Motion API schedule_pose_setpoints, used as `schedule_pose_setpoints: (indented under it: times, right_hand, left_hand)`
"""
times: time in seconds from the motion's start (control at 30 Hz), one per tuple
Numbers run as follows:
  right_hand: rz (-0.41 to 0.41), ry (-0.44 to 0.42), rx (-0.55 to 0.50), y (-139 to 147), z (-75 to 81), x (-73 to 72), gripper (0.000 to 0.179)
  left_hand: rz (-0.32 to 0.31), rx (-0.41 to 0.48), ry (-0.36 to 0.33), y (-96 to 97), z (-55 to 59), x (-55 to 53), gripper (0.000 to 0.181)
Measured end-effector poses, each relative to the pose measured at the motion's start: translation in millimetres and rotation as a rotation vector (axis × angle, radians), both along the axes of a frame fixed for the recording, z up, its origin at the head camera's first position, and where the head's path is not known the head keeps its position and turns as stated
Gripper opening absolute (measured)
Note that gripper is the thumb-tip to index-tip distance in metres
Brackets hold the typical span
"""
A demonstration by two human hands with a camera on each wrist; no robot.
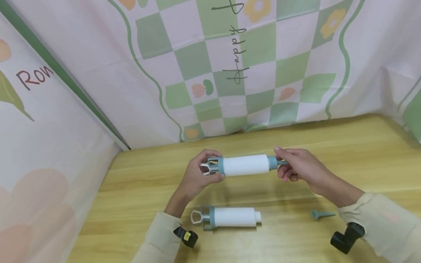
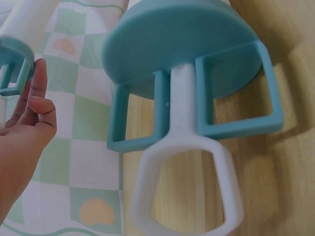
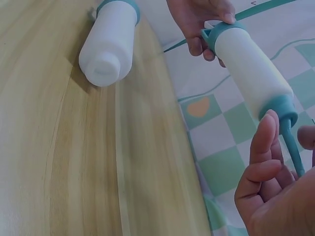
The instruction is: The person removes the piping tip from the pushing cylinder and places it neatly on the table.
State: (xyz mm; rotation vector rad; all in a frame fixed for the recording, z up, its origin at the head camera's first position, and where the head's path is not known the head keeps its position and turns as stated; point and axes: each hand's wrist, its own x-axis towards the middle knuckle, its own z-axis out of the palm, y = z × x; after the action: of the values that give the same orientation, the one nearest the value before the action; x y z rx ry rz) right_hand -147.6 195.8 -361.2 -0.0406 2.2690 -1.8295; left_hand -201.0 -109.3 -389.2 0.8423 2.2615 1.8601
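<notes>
a white tube (image 1: 246,164) is held just off the wooden tabletop (image 1: 98,225), lying nearly level on a line from nine to three o'clock in the head view. at its nine o'clock end, the left hand (image 1: 195,175) grips the teal collar (image 1: 220,165), thumb and fingers on opposite sides of it; a teal frame and a white ring handle stick out there toward the palm. at three o'clock, the right hand (image 1: 305,167) holds the slim teal nozzle (image 3: 294,152), its fingers curled about the stem, and in the right wrist view a fingertip lies against the wider teal base where it meets the white body. taking the held tube as the dial's centre, a second tube (image 1: 234,217) lies on its side on the tabletop between six and seven o'clock, near but not touching it. its teal frame and white ring handle (image 2: 231,191) point to nine, and its bare white neck (image 1: 258,216) points to three. a loose nozzle (image 1: 322,214) rests on the tabletop at about four o'clock, just beside the right sleeve (image 1: 383,220), its flared end toward nine. a green-and-white checked cloth (image 1: 223,59) hangs at twelve, behind the tabletop.
</notes>
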Motion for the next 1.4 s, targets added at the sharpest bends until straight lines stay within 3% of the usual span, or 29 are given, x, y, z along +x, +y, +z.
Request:
schedule_pose_setpoints:
  times: [0.37,0.8,1.03,1.4]
  right_hand:
    - [0.018,0.018,-0.018,-1.1,-4.1,-1.4,0.048]
    - [0.061,0.062,-0.054,2.7,-5.8,-0.7,0.035]
    - [0.065,0.133,-0.011,3.9,-8.3,0.2,0.041]
    - [0.087,0.122,-0.061,2.9,-6.2,0.7,0.047]
  left_hand:
    - [-0.008,-0.013,-0.018,0.0,-0.5,0.6,0.048]
    - [0.029,-0.026,-0.039,-1.0,-1.6,-0.5,0.048]
    - [0.028,-0.028,-0.026,-1.7,-2.8,-1.2,0.047]
    - [0.025,0.004,-0.033,-2.7,-3.7,-0.9,0.046]
